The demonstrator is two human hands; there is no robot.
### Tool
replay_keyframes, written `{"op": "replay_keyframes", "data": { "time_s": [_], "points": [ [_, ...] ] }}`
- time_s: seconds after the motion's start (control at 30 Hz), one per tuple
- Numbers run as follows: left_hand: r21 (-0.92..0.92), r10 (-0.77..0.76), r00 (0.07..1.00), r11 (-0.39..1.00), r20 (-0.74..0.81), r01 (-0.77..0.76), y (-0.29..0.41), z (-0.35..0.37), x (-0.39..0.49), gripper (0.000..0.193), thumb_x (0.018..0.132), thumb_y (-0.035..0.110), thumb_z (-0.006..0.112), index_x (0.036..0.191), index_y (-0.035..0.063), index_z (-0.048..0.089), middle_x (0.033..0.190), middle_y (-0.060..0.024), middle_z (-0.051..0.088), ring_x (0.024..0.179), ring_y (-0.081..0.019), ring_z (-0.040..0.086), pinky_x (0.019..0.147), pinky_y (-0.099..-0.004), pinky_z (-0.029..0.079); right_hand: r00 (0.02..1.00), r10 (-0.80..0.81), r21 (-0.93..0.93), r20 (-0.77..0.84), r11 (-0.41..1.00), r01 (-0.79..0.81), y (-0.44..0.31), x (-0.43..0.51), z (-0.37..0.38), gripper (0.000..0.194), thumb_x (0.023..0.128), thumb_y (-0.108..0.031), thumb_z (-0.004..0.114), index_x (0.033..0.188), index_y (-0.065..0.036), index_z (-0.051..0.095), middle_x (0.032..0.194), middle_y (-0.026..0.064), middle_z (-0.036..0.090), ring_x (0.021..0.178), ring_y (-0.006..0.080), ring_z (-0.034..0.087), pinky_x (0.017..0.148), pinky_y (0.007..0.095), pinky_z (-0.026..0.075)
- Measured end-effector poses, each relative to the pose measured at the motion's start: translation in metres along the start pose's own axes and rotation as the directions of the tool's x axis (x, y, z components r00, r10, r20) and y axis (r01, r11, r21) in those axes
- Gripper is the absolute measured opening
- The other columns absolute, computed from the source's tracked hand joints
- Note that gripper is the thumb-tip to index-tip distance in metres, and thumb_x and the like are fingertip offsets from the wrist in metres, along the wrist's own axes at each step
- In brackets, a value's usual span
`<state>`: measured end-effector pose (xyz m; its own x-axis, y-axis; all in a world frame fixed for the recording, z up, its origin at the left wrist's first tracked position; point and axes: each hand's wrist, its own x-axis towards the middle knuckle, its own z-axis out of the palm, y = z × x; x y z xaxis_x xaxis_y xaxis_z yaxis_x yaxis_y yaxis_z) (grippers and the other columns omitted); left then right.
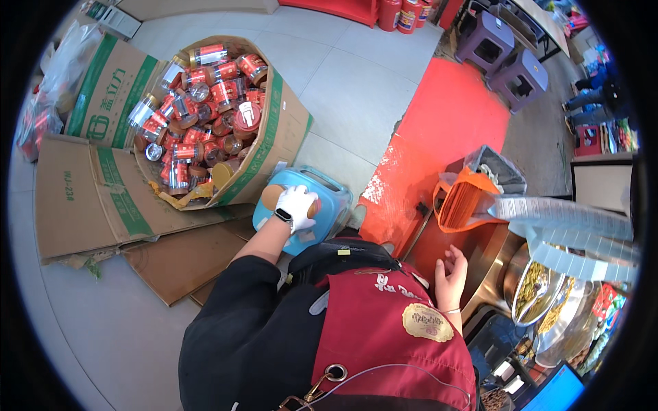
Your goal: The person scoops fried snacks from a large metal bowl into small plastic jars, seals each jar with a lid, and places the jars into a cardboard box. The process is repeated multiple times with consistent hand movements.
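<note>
My left hand (297, 205), in a white glove with a dark band on the wrist, is over a light blue plastic container or stool (329, 190). Its fingers curl around a brown-lidded jar (314, 208), mostly covered by the glove. Beside it stands another round tan lid (271, 197), the jar beneath hard to make out. My bare right hand (451, 272) hangs by the red apron (380, 329), fingers loosely bent and nothing in them. Left of the blue container, a big cardboard box (285, 110) holds several clear jars with red labels (198, 110).
Flattened cardboard (169, 262) lies on the floor at left. An orange bag (462, 200) stands near a grey bin (506, 172) at right. Beyond are purple stools (522, 77). Metal bowls of food (534, 287) line the counter by my right side.
</note>
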<state>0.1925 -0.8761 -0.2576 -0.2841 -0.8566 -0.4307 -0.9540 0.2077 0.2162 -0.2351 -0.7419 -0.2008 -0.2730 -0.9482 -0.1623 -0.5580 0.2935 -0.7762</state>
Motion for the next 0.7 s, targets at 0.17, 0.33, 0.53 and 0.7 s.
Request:
{"op": "replay_keyframes", "data": {
  "time_s": [0.17, 0.33, 0.53, 0.7],
  "points": [
    [-0.214, -0.185, 0.682, 0.976, -0.707, 0.043, -0.092, -0.029, 0.0, 0.028, 0.082, 0.029, 0.072, 0.098, 0.0062, 0.073, 0.091, -0.0189, 0.069, 0.092, -0.0402, 0.066, 0.088, -0.0518, 0.052, 0.994, 0.101, -0.061, 0.039, 0.993, -0.099, 0.005, 0.004, 0.008, 0.049, 0.093, -0.001, 0.069, 0.14, -0.002, 0.055, 0.124, 0.0141, 0.06, 0.115, 0.026, 0.063, 0.098, 0.0379, 0.054],
    [-0.511, -0.748, 0.475, 0.663, -0.463, 0.547, -0.219, -0.038, 0.01, 0.051, 0.086, 0.026, 0.076, 0.129, 0.0012, 0.064, 0.129, -0.025, 0.066, 0.12, -0.0415, 0.063, 0.105, -0.0473, 0.051, 0.976, 0.187, -0.104, 0.108, 0.979, -0.176, 0.008, 0.014, 0.012, 0.049, 0.093, -0.002, 0.069, 0.14, -0.003, 0.055, 0.126, 0.0142, 0.06, 0.114, 0.0258, 0.064, 0.095, 0.0378, 0.055],
    [-0.328, -0.777, 0.618, 0.618, -0.12, 0.714, -0.265, -0.033, 0.081, 0.099, 0.083, 0.029, 0.08, 0.163, 0.0077, 0.026, 0.16, -0.026, 0.042, 0.14, -0.0398, 0.052, 0.115, -0.0459, 0.046, 0.958, 0.17, -0.339, 0.229, 0.937, -0.085, -0.001, 0.024, 0.012, 0.056, 0.092, -0.001, 0.07, 0.144, -0.003, 0.052, 0.125, 0.0149, 0.062, 0.113, 0.0251, 0.065, 0.092, 0.0346, 0.057],
    [-0.41, -0.528, 0.682, 0.843, -0.505, 0.349, -0.309, -0.038, 0.138, 0.089, 0.089, 0.012, 0.072, 0.164, 0.0077, 0.024, 0.163, -0.0258, 0.038, 0.142, -0.0422, 0.048, 0.117, -0.0466, 0.043, 0.934, 0.239, -0.391, 0.267, 0.912, -0.122, 0.0, 0.027, 0.012, 0.058, 0.09, -0.001, 0.071, 0.145, -0.003, 0.052, 0.124, 0.0144, 0.063, 0.113, 0.0249, 0.066, 0.091, 0.0353, 0.058]
  ]
}}
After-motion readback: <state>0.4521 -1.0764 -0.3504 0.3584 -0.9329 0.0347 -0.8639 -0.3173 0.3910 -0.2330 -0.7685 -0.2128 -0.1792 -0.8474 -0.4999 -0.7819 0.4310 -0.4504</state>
